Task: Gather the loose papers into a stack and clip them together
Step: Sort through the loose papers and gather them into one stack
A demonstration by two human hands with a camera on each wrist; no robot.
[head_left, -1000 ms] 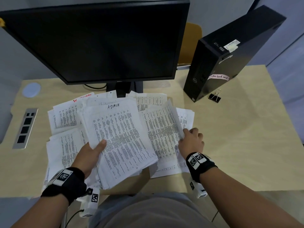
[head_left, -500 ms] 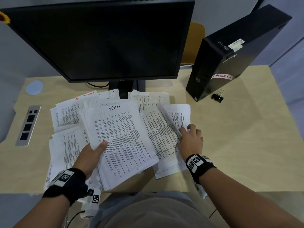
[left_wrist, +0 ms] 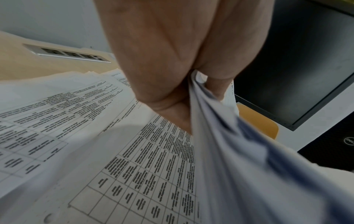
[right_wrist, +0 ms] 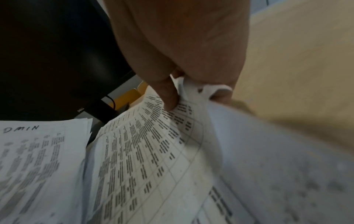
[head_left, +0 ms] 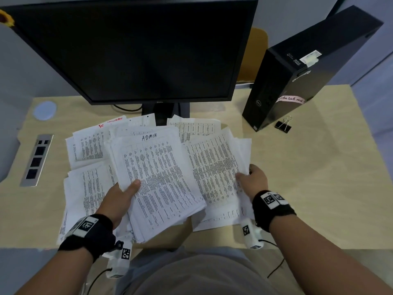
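Note:
White printed papers lie spread over the desk in front of the monitor. My left hand (head_left: 121,196) grips a thick bundle (head_left: 157,179) headed "ADMIN", thumb on top, lifted off the loose sheets (head_left: 89,188) beneath; the left wrist view shows the bundle's edge (left_wrist: 210,115) pinched in my left hand (left_wrist: 193,84). My right hand (head_left: 252,179) pinches the right edge of a few sheets (head_left: 214,171), thumb on the print, and they curl up in my right hand (right_wrist: 178,94). A black binder clip (head_left: 282,125) sits by the computer case, far from both hands.
A black monitor (head_left: 136,50) stands behind the papers on its stand. A black computer case (head_left: 297,81) stands at the back right. A socket panel (head_left: 37,159) and a round cap (head_left: 44,110) are set in the desk (head_left: 319,177) at left.
My right hand has slid from the top of the right-hand sheets to their right edge and taken hold, lifting them. The left hand keeps its grip on the ADMIN bundle.

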